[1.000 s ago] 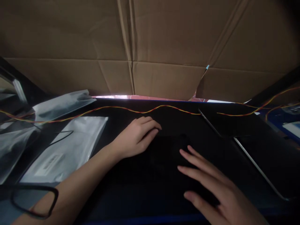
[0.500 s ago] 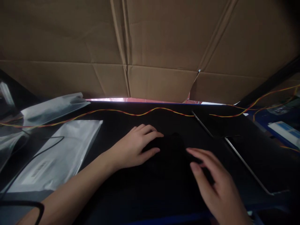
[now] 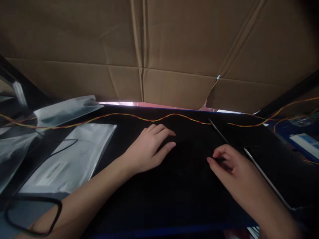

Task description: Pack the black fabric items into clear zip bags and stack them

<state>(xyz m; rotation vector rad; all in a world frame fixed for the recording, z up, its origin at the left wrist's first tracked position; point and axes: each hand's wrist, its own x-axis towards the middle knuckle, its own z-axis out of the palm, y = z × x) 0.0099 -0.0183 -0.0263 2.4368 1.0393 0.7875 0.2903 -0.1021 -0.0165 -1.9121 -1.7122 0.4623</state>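
My left hand is over the black surface, palm down, its fingers bent and a gap showing between thumb and forefinger. My right hand is to the right with its fingers curled and its thumb close to the forefinger. Whatever it may be pinching is lost in the dark. Between the two hands everything is too black to make out any object. Just beyond the right hand lies a dark flat panel with a thin metallic edge. A second dark panel with a silvery edge lies to its right.
Clear plastic bags lie at the left, one with a label. A black cable loops near my left forearm. A twisted red-and-yellow wire runs across the back. Behind stands a cardboard sheet. A white-and-blue box sits at the right.
My right hand has drawn to the right, and its fingers have curled in towards the thumb. My left thumb has come nearer the forefinger. The view has shifted slightly left.
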